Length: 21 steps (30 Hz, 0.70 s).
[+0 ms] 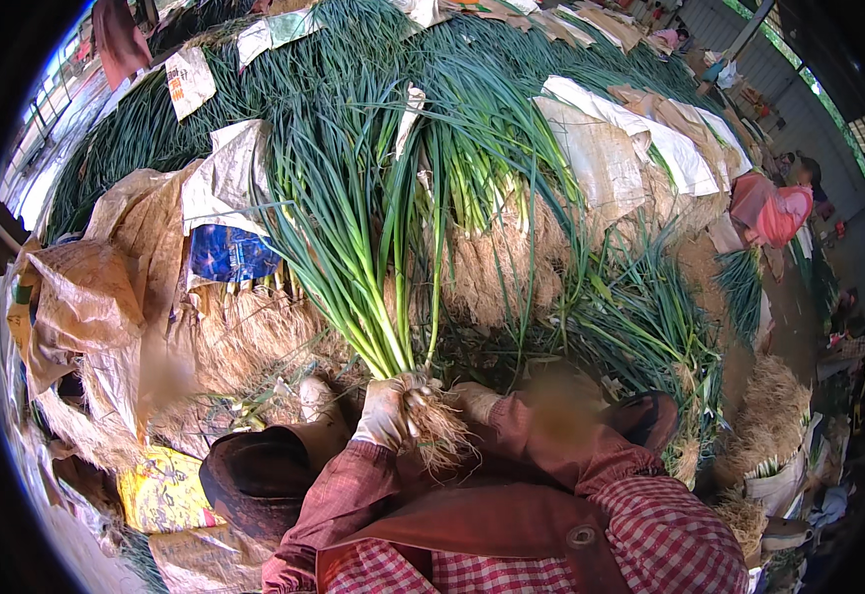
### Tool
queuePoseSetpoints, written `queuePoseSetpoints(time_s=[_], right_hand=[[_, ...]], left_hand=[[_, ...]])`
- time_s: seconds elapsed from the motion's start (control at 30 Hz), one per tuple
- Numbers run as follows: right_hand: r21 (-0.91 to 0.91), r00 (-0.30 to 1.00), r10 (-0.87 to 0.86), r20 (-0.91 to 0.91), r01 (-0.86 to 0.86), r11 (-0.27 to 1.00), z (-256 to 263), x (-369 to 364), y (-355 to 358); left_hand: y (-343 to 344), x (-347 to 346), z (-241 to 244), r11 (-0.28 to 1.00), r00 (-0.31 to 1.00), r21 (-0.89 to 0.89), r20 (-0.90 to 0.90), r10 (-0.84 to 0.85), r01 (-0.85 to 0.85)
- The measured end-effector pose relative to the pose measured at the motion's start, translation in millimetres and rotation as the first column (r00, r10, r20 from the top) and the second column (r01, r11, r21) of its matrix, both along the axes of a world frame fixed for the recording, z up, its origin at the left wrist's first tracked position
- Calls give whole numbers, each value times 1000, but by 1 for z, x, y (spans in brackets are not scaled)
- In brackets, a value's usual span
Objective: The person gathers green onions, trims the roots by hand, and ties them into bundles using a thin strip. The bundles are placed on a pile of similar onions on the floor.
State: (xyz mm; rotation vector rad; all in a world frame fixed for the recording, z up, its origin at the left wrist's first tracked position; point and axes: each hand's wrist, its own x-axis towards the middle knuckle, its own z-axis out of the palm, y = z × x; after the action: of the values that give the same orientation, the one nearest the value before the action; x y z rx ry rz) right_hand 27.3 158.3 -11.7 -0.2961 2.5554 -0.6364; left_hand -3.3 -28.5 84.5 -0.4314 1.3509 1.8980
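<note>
My left hand (386, 417), in a soiled pale glove, is shut around the lower stalks of a bunch of green onions (373, 319). The long leaves fan up and away, and the tangled roots (438, 431) hang out on the right of the fist. Just right of those roots is my right hand (475, 402), also in a pale glove, at the end of a red checked sleeve; its fingers are too unclear to tell whether they grip anything. Beyond both hands lies a thick heap of green onions (328, 82), with a dense mass of pale roots (507, 260) facing me.
Loose green onions (648, 312) lie to the right. Woven sacks (91, 289) and a blue bag (232, 254) cover part of the heap at left. A yellow bag (165, 490) lies beside my left knee. A person in red (778, 211) is at far right.
</note>
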Motion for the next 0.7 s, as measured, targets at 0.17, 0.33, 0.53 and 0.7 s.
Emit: queuePoseSetpoints(time_s=[0.17,0.33,0.53,0.7], right_hand=[[100,913,-359,-195,383,918,49,-1,45],[-751,841,-402,363,519,407,86,-24,22],[-223,932,-106,-347,28,974,84,18,-9],[-294,998,-43,40,53,954,76,36,22]], left_hand=[[5,-2,4,989,991,147,133,-30,10],[9,-1,0,997,998,69,42,-37,34],[-6,6,-12,933,716,-321,-612,-335,162],[-12,5,-2,995,966,38,-246,-75,87]])
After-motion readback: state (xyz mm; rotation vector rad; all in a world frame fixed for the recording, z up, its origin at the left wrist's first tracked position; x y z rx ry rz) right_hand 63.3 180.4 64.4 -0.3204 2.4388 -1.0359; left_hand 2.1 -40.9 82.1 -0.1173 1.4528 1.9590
